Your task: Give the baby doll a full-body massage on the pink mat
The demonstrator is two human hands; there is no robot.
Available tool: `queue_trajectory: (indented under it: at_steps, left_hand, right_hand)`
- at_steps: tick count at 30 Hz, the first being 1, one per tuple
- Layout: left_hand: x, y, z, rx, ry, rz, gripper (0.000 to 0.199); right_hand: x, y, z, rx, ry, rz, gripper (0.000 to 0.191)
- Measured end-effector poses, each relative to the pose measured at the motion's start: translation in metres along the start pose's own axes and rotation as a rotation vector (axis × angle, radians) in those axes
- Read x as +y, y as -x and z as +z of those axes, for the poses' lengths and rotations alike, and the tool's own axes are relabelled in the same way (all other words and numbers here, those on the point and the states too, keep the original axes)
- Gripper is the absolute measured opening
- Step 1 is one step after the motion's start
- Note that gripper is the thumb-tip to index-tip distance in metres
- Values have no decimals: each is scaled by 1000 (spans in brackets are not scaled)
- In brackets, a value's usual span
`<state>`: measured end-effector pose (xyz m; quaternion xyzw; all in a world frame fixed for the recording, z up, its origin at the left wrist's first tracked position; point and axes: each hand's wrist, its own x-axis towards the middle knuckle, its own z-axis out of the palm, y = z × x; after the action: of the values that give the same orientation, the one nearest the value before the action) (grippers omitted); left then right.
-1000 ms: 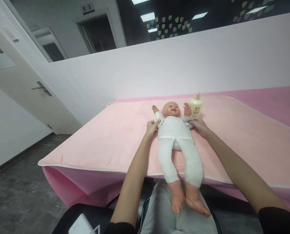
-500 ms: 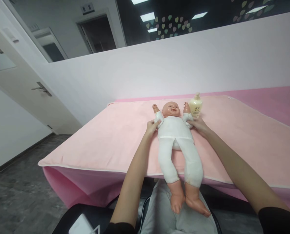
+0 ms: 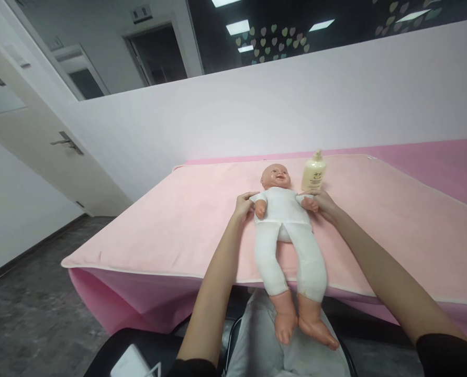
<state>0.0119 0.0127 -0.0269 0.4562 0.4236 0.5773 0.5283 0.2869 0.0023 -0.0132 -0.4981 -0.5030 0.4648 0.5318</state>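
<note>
A baby doll point(image 3: 284, 207) with a white cloth body lies face up on the pink blanket point(image 3: 151, 225), head toward the wall and feet over the near edge above my lap. My left hand point(image 3: 244, 206) is closed on the doll's arm at the left of the view, near the elbow. On the other side my right hand point(image 3: 323, 204) grips the doll's other arm. Both doll arms are bent, their hands pointing down beside the chest. My fingertips are partly hidden behind the cloth arms.
A pale yellow pump bottle point(image 3: 314, 172) stands just beyond my right hand. The white wall point(image 3: 233, 120) rises behind the table. At lower left, a white device point(image 3: 130, 361) with a cable lies on a black chair point(image 3: 139, 337). A door point(image 3: 41, 136) is at far left.
The doll's forearms have swung from raised beside its head to lowered beside its chest. My hands stay in almost the same places, still on the arms.
</note>
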Motion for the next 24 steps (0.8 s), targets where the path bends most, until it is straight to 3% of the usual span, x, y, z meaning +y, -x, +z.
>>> queue_trajectory:
  at_steps: [7,18,24]
  left_hand:
    - [7,7,8,25,-28,55,37]
    - [1,1,3,19,-54,67,34]
    - [-1,-2,1,50,-52,25,42]
  right_hand:
    - [7,-11,1,8,-95,-45,37]
    - [-3,-3,7,9,-40,42,30]
    - [-3,-4,8,36,-15,60,26]
